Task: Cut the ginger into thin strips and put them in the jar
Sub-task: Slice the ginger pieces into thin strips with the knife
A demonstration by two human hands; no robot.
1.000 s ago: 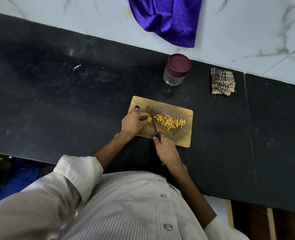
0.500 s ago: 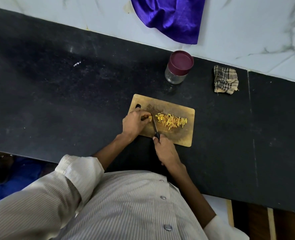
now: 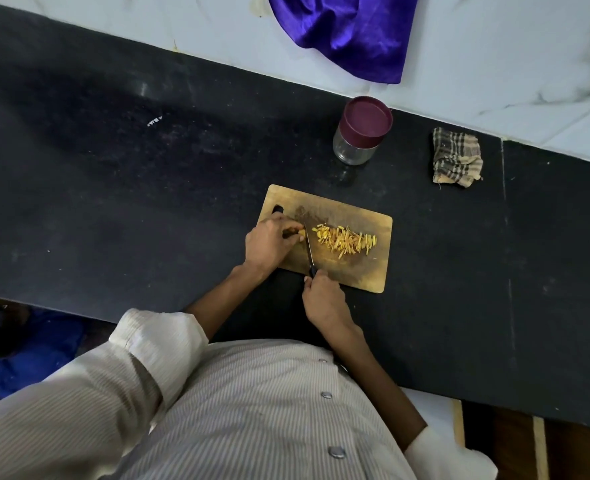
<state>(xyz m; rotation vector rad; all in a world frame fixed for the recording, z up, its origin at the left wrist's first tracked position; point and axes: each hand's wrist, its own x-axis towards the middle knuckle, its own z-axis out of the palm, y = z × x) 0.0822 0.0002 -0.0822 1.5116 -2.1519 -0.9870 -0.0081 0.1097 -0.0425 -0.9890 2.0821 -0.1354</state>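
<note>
Nearest, the right hand [image 3: 324, 301] grips one knife [image 3: 309, 252] by its handle. On the single cutting board [image 3: 378, 271], the left hand [image 3: 269, 242] pinches the last ginger piece [image 3: 299, 233], fingertips just beside the blade; a slip could nick them. One pile of strips [image 3: 347, 240] lies right. Farther stands one jar [image 3: 361, 131], lid still on, one checked rag [image 3: 456, 157] to its right.
</note>
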